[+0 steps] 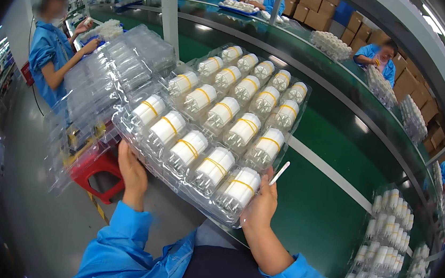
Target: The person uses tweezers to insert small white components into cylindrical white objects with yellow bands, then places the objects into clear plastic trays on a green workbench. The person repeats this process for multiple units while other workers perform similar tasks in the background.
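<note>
A: What have your hands got?

B: My left hand (132,173) and right hand (261,204) each have a closed grip on the near edge of a clear plastic blister tray (127,127) of white cylindrical parts with yellow bands (214,166).

A: Where is it?

B: Lifted, above the near edge of the green conveyor tabletop (323,202). A thin white stick (279,173) is between my right fingers.
</note>
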Demonstrator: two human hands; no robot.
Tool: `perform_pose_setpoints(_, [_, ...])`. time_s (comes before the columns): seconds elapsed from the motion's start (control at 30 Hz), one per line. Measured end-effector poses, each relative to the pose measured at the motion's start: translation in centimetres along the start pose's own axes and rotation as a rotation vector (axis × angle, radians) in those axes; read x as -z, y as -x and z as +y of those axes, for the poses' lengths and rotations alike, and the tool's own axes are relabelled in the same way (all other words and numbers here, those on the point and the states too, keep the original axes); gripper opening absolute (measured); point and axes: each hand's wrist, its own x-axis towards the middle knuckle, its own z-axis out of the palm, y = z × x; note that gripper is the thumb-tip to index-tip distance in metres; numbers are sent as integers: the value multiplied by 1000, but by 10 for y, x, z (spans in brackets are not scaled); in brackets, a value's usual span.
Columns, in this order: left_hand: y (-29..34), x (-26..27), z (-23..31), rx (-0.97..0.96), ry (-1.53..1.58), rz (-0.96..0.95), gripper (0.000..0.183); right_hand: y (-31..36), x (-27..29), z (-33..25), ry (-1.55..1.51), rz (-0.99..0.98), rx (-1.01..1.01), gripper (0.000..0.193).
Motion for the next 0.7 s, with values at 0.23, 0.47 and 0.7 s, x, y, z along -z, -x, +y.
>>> perform_pose_setpoints(0.23, [-9,36,114,-141,262,232,63,-4,10,-1,30,-12,-3,46])
perform_pose_setpoints(0.47, [-63,3,182,-601,-162,285,55,-4,9,-2,-20,-39,-19,47])
perform_pose_setpoints(0.7, [-196,-2,162,-460,163,219,53,-7,10,-1,-33,-83,-3,48])
